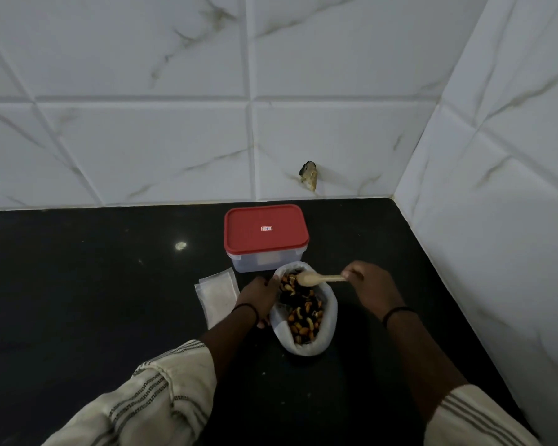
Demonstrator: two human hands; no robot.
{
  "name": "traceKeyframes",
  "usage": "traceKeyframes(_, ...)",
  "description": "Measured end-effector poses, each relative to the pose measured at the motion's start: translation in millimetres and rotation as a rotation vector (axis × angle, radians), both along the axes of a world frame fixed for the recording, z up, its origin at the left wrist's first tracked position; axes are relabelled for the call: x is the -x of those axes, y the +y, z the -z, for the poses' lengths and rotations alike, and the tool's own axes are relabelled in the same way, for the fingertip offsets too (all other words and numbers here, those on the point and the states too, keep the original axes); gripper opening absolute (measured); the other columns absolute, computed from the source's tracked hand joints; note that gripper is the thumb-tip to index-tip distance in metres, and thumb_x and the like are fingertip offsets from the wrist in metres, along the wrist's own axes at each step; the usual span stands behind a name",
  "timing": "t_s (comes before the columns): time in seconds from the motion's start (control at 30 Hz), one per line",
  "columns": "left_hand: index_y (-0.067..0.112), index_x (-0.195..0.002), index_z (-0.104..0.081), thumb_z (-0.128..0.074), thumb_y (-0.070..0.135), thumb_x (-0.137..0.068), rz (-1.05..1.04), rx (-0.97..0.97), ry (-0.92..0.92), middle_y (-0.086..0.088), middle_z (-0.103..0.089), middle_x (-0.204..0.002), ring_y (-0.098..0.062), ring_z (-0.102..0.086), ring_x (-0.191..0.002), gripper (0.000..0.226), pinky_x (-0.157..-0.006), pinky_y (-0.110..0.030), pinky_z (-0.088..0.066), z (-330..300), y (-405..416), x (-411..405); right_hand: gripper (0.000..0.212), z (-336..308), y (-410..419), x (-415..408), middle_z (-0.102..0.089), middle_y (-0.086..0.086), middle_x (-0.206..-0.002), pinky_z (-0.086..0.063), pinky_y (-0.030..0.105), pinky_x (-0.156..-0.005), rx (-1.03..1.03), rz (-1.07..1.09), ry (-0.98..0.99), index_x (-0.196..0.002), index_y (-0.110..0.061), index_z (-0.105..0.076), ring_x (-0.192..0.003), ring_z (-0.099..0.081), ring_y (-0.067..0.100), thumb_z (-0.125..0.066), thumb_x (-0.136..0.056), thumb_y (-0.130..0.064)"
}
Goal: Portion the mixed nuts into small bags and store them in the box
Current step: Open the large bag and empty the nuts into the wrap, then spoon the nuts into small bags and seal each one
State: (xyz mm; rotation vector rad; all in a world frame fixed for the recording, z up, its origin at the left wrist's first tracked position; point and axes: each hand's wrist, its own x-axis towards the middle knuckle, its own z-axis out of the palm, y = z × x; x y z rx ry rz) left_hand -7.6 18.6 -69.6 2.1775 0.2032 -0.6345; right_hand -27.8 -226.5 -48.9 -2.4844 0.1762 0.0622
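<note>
Nearest the camera, two forearms in cream sleeves with grey stripes reach forward over the black polished stone counter [78, 284], each wrist wearing a thin dark band.

The left hand [261, 299] lies along the left side of the large white plastic bag of mixed nuts [303, 312], its fingers curled against the bag's rim; they seem to be holding the mouth open, though the fingertips are hidden behind the plastic, so whether they pinch it or only press on it is hard to say.

The right hand [366, 284] comes in from the right, knuckles up, with thumb and fingers closed in a pinch on the end of the pale wooden spoon [316, 279]. The spoon's bowl rests on the dark and golden nuts at the far end of the bag.

The step in hand looks like scooping a portion. To do it well, the left hand should keep the rim taut and low so the bag does not fold over the spoon, while the right drives the bowl under the nuts and lifts it level, not heaped, to avoid spills on the counter.

Just left of the big bag lie the small flat translucent bags [218, 296], apparently unfilled. Beyond, just past the bag's far rim, stands the clear plastic box with a red lid [266, 233], closed, near the white marble-veined wall tiles [174, 140].
</note>
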Motion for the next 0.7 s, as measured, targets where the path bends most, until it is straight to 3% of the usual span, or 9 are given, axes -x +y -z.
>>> traceKeyframes(0.23, 0.011, -0.117, -0.050, -0.032, 0.048, -0.101, 0.001, 0.016, 0.058, -0.012, -0.062, -0.102, -0.027, -0.068, -0.079, 0.044, -0.054, -0.035, -0.059, -2, 4, -1, 0.017, 14, 23, 1, -0.062, -0.003, -0.083, -0.041, 0.028, -0.068, 0.069, 0.055, 0.110, -0.083, -0.022, -0.062, -0.081, -0.059, 0.015, -0.064, -0.093, -0.036)
traceKeyframes(0.3, 0.011, -0.115, -0.052, -0.034, 0.045, -0.100, 0.011, 0.001, 0.054, -0.013, -0.066, -0.097, -0.027, -0.070, -0.074, 0.042, -0.056, -0.038, -0.061, -3, 9, -2, 0.018, 13, 24, 0, -0.064, -0.002, -0.084, -0.043, 0.028, -0.069, 0.089, 0.068, 0.095, -0.084, -0.021, -0.064, -0.083, -0.060, 0.016, -0.066, -0.091, -0.037)
traceKeyframes(0.43, 0.013, -0.105, -0.053, -0.039, 0.041, -0.100, -0.010, -0.029, -0.034, -0.010, -0.069, -0.084, -0.022, -0.070, -0.060, 0.032, -0.047, -0.029, -0.054, -3, 21, 3, 0.022, 5, 29, -1, -0.067, -0.002, -0.086, -0.053, 0.035, -0.077, 0.132, 0.125, 0.054, -0.081, -0.024, -0.064, -0.084, -0.062, 0.017, -0.069, -0.085, -0.046)
traceKeyframes(0.57, 0.014, -0.090, -0.057, -0.044, 0.037, -0.100, -0.109, -0.041, -0.218, -0.008, -0.068, -0.078, -0.022, -0.068, -0.063, 0.028, -0.060, -0.036, -0.058, -4, 34, 6, 0.023, -15, 51, 3, -0.062, 0.000, -0.079, -0.052, 0.037, -0.070, 0.123, 0.187, -0.174, -0.073, -0.026, -0.056, -0.079, -0.060, 0.020, -0.066, -0.090, -0.039)
traceKeyframes(0.63, 0.014, -0.084, -0.058, -0.047, 0.035, -0.099, -0.171, -0.024, -0.300, -0.009, -0.068, -0.077, -0.024, -0.067, -0.068, 0.028, -0.069, -0.042, -0.058, -3, 45, 4, 0.022, -22, 74, 9, -0.059, -0.001, -0.078, -0.048, 0.034, -0.067, 0.066, 0.132, -0.230, -0.077, -0.022, -0.057, -0.076, -0.057, 0.016, -0.060, -0.095, -0.033)
traceKeyframes(0.7, 0.015, -0.080, -0.057, -0.048, 0.033, -0.098, -0.199, -0.041, -0.358, -0.008, -0.065, -0.078, -0.019, -0.062, -0.070, 0.028, -0.072, -0.040, -0.056, -4, 58, 1, 0.019, -23, 105, 19, -0.057, -0.004, -0.077, -0.047, 0.028, -0.067, 0.003, 0.023, -0.230, -0.080, -0.021, -0.058, -0.073, -0.055, 0.010, -0.055, -0.098, -0.028)
